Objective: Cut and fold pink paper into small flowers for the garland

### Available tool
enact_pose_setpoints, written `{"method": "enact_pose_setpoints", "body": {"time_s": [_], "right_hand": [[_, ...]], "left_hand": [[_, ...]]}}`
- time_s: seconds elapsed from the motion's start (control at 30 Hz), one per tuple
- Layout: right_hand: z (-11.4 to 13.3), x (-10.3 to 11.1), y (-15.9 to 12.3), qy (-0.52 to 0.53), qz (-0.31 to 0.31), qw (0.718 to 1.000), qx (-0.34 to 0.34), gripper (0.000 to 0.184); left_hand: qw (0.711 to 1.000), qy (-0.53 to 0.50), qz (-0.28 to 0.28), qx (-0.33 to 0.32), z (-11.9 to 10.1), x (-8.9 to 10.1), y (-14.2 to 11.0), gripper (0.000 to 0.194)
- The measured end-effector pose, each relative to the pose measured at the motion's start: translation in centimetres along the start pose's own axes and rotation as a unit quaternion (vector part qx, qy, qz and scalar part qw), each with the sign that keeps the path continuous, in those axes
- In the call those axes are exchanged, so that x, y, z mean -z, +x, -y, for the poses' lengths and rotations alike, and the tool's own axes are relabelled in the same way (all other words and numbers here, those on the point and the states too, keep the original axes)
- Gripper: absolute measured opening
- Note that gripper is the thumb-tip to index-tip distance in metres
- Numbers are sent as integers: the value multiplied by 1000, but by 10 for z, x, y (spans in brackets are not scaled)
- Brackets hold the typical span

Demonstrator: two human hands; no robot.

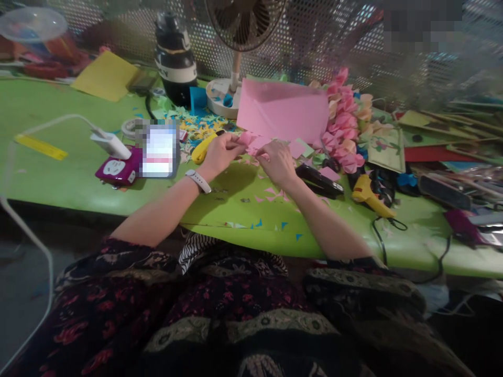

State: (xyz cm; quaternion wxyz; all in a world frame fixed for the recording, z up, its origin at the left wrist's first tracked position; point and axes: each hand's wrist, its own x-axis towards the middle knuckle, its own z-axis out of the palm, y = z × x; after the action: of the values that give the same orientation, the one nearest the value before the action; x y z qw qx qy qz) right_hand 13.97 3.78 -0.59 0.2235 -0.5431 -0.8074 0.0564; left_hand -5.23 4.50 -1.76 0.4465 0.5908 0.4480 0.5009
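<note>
In the head view, my left hand [222, 152], with a pale watch band at its wrist, pinches a small piece of pink paper [248, 139]. My right hand [278, 159] faces it, its bent fingertips closed on the same paper's near edge. The fingertips partly cover the paper, so its exact shape is hard to make out. Just beyond both hands lies a large pink sheet [283, 107]. A yellow-handled tool [202, 149] rests beside my left hand. Near my right wrist is a black stapler [320, 180]. Small pink scraps [271, 193] lie below my hands.
Pink paper flowers [343, 123] are heaped at right, behind a yellow glue gun [371, 196] with a cord. A fan [223, 99] and a dark bottle [175, 63] stand at the back. On the left are a phone [159, 152] and a purple power socket box [120, 167].
</note>
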Motion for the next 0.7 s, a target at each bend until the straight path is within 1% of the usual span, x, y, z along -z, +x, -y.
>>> {"method": "enact_pose_setpoints", "body": {"time_s": [0.07,0.1,0.27,0.5,0.6,0.7], "right_hand": [[1,4,-2,8,-5,1000,0,17],[2,6,-3,10,-6,1000,3,17],[4,9,-5,15,-4,1000,20,18],[8,9,-7,15,-7,999,32,16],[10,12,-8,24,-2,999,33,16],[13,18,-8,56,-1,998,19,13]], "left_hand": [[999,-27,22,30,-1,-2,-2,13],[998,-31,30,34,-2,-3,-3,15],[998,-4,53,16,-2,-4,-7,25],[998,37,44,10,2,-6,-7,18],[998,33,46,16,-1,-7,-8,17],[998,9,49,40,-5,-6,-10,15]]}}
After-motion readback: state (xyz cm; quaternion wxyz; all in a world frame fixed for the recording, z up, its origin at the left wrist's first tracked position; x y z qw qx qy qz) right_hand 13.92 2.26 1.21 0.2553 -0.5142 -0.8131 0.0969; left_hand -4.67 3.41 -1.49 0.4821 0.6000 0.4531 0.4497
